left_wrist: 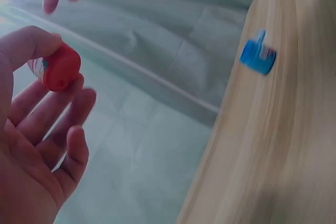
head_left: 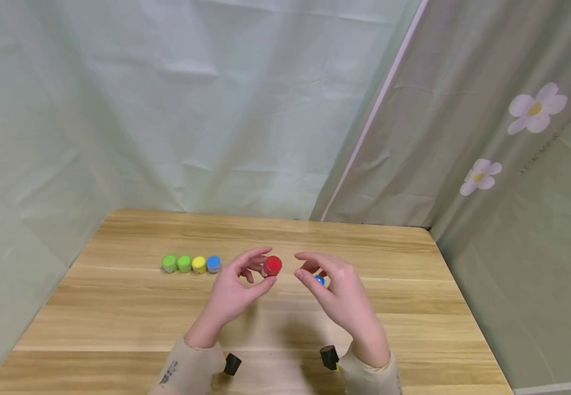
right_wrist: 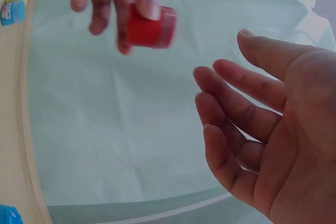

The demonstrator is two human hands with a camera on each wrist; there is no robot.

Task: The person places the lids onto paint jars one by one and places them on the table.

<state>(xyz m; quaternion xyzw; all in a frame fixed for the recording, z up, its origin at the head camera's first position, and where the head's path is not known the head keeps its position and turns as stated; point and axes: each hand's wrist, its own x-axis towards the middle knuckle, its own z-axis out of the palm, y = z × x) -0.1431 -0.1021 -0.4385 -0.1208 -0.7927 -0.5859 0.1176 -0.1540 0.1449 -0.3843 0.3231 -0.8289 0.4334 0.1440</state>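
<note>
Between thumb and fingers my left hand (head_left: 238, 285) pinches a small tub with a red lid (head_left: 273, 265), held up above the table. In the left wrist view the red tub (left_wrist: 62, 67) shows a printed label on its side. My right hand (head_left: 342, 291) is a short way to the right, its fingers gently bent and apart from the tub. Nothing lies between its thumb and fingers in the right wrist view. Partly hidden behind that hand is a blue object (head_left: 319, 280); the left wrist view shows this blue object (left_wrist: 258, 57) standing on the table with a narrow part sticking up.
Left of my hands, a row of small tubs stands on the wooden table (head_left: 117, 307): green tubs (head_left: 169, 263), a yellow tub (head_left: 199, 265) and a blue-lidded tub (head_left: 213, 264). Pale curtains (head_left: 216, 109) hang behind the table and at its sides.
</note>
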